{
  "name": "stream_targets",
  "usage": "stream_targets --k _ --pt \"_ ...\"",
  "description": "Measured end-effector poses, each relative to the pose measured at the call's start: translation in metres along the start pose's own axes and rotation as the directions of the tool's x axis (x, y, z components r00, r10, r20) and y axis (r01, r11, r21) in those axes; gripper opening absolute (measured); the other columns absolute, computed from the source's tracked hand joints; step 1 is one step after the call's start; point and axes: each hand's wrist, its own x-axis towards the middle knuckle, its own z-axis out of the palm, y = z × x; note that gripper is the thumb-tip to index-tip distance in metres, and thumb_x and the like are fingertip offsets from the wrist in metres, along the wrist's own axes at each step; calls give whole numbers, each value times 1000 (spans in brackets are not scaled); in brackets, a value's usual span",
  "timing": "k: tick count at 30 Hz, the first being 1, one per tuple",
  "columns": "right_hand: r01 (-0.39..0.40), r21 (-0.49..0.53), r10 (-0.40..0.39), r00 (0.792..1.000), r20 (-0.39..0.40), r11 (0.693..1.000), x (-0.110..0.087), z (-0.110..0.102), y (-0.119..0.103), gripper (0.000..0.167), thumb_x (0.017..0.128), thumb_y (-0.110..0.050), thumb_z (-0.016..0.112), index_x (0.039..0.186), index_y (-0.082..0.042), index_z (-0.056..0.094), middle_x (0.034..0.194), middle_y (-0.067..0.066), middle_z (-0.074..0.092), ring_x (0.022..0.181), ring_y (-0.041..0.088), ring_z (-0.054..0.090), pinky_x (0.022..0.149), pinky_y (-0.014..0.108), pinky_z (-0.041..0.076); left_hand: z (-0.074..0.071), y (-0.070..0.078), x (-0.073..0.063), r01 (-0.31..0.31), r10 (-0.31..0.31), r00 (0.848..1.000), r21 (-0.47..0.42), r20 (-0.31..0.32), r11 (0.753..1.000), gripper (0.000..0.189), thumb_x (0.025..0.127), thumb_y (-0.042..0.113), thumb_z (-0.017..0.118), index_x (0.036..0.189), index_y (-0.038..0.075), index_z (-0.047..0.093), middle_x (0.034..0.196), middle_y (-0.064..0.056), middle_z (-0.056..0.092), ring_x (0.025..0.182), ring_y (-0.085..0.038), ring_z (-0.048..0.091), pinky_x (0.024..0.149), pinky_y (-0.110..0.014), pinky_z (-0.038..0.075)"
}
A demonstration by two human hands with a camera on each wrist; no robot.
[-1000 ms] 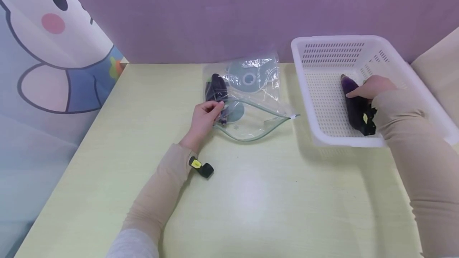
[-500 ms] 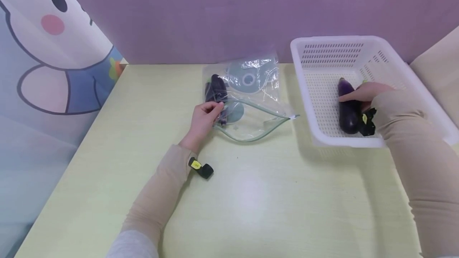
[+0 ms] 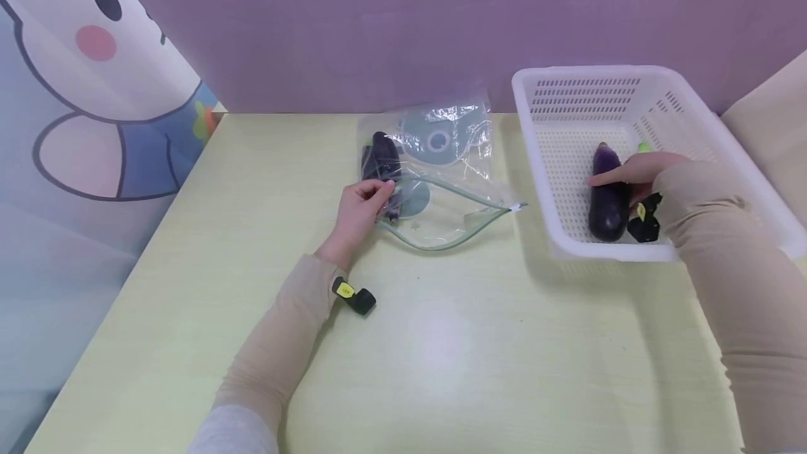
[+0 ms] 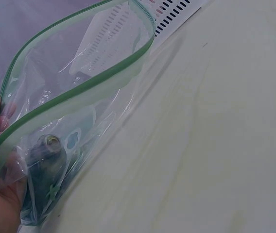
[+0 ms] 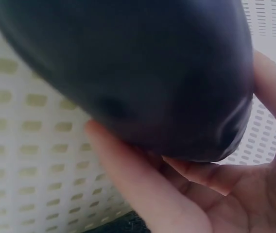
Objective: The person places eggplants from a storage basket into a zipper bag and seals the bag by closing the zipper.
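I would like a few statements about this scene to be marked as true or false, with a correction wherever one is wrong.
1. The left hand pinches the plastic bag. True.
2. The bag is completely closed. False: it is wide open.
3. The right hand holds an eggplant. True.
4. The basket stands to the left of the bag. False: the basket stands to its right.
5. Inside the bag there is another eggplant. True.
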Motion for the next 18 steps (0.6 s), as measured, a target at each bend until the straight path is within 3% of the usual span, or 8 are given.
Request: stream_targets --k 5,9,12,16,18 --pt "-3 -1 3 1000 9 1000 2 0 0 98 88 -52 58 125 31 21 93 10 67 80 15 68 78 33 55 0 0 0 -7 7 1000 -8 6 1000 29 93 14 60 90 -14 60 54 8 45 54 -7 39 53 -19 33" --pt "8 -36 -10 999 -40 999 -2 3 -2 91 88 -50 58 123 28 27 92 10 63 73 12 66 73 31 55 -1 -1 0 -2 2 1000 -7 4 1000 30 93 15 60 90 -15 60 54 8 45 54 -7 39 53 -19 33" --pt "31 -18 -32 996 -86 999 -7 6 -5 90 89 -49 55 127 27 24 104 24 57 76 15 64 72 34 56 -1 -1 0 7 -7 1000 -7 0 1000 29 93 16 60 90 -13 61 54 8 45 55 -7 39 53 -19 33" --pt "73 108 -63 994 -91 991 -11 6 -6 92 93 -45 49 135 25 7 126 38 35 90 23 59 78 41 56 0 -1 0 1 -1 1000 -3 -2 1000 27 93 16 60 89 -11 62 54 7 45 54 -7 39 53 -19 33" --pt "88 171 -71 992 -102 981 -11 5 -6 88 93 -44 48 136 22 9 121 30 45 90 20 59 78 40 56 0 -1 0 -7 7 1000 -1 -1 1000 26 93 15 60 87 -10 62 53 7 44 54 -8 39 53 -19 33"
